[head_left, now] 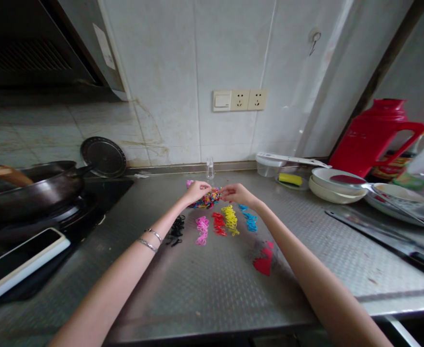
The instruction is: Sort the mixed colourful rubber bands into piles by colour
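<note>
A pile of mixed-colour small elastic bands (209,200) lies on the metal counter between my two hands. My left hand (198,191) is over the pile's left side with its fingers pinched together. At the right edge of the pile, my right hand (239,193) has its fingers curled to a pinch; what either hand holds is too small to make out. Nearer to me lie separate groups of black bands (177,227), pink bands (202,229), red bands (219,224), yellow bands (230,219) and blue bands (250,221).
A torn red-printed clear wrapper (263,262) lies by my right forearm. Behind the pile stands a small clear bottle (210,168). To the right are bowls (336,190), a knife (374,231) and a red thermos (374,137). A pan (34,185) and phone-like device (23,260) are left.
</note>
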Demonstrator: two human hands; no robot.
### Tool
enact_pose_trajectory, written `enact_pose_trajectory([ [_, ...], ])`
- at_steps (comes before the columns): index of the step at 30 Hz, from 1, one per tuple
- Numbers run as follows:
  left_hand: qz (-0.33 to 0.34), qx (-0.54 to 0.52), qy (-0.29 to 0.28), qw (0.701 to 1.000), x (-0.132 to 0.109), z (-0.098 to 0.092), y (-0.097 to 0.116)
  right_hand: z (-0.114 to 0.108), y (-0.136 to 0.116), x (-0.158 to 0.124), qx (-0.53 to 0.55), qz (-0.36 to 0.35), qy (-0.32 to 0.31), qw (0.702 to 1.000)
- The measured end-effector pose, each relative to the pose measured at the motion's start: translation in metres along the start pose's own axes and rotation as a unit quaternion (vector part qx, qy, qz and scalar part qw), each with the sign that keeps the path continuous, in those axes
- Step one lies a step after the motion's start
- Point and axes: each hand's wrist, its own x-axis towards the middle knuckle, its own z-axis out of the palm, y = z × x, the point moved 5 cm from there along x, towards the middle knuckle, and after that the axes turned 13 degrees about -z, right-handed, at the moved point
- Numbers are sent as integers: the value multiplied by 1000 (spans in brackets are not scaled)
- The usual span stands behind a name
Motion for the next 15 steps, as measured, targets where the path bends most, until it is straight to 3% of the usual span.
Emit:
enact_pose_trajectory([
  [4,-45,13,18,999,-8,-23,-24,30,6,3,-56,-28,-103,993],
  [8,-67,18,-3,998,-19,-33,-43,41,7,-1,-123,-39,-153,980],
  [12,-91,16,-18,996,-32,-39,-58,40,-3,-3,-183,-57,-148,970],
  [15,-106,30,-21,994,-38,-41,-65,35,-9,-2,-255,-78,-104,958],
])
